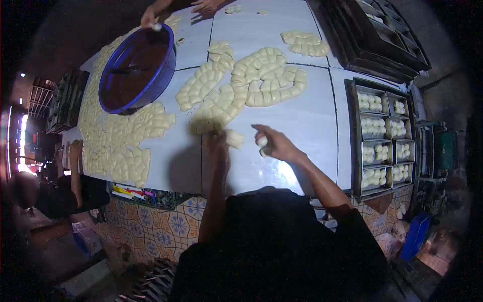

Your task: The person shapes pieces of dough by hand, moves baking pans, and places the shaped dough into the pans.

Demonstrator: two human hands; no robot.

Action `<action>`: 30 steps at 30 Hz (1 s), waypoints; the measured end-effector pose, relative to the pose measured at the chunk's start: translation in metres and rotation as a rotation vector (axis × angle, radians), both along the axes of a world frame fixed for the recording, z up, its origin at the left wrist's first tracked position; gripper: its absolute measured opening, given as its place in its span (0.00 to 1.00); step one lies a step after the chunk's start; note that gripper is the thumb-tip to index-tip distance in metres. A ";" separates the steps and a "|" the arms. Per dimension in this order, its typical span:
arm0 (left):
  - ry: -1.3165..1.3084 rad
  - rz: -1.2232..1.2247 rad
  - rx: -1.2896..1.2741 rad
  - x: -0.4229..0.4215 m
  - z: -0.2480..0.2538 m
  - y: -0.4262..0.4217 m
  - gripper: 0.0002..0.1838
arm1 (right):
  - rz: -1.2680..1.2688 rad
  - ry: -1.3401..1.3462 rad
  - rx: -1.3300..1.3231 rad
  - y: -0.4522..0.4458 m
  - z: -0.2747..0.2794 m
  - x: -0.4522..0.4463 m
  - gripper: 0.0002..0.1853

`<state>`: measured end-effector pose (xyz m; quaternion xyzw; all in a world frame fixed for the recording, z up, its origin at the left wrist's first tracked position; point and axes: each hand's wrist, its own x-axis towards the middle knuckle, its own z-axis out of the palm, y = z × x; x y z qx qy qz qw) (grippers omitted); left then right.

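Over the white tiled table, my right hand has a small white dough ball between thumb and fingers, with the index finger stretched out. To its left, my left hand is dark with shadow and closed at a pale piece of dough; its fingers are hard to make out. Just beyond my left hand lie joined strips of cut dough, scored into small pieces. Another curved strip of dough lies further right.
A blue basin with brown inside stands among spread dough at left. A compartmented metal tray of dough balls sits at right, below stacked dark trays. Another person's hand reaches over the basin; a co-worker's arm rests at left.
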<state>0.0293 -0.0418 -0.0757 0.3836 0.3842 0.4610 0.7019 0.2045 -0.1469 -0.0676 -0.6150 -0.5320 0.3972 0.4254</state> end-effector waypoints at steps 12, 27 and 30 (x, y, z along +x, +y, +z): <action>0.220 -0.562 0.362 -0.032 0.091 -0.044 0.29 | -0.175 0.238 0.005 -0.013 0.057 -0.057 0.15; 0.103 -0.719 0.415 -0.056 0.075 -0.030 0.19 | -0.114 0.289 0.081 -0.039 0.075 -0.077 0.31; 0.311 -0.618 0.566 -0.054 0.100 -0.027 0.19 | -0.244 0.398 -0.213 -0.030 0.070 -0.095 0.21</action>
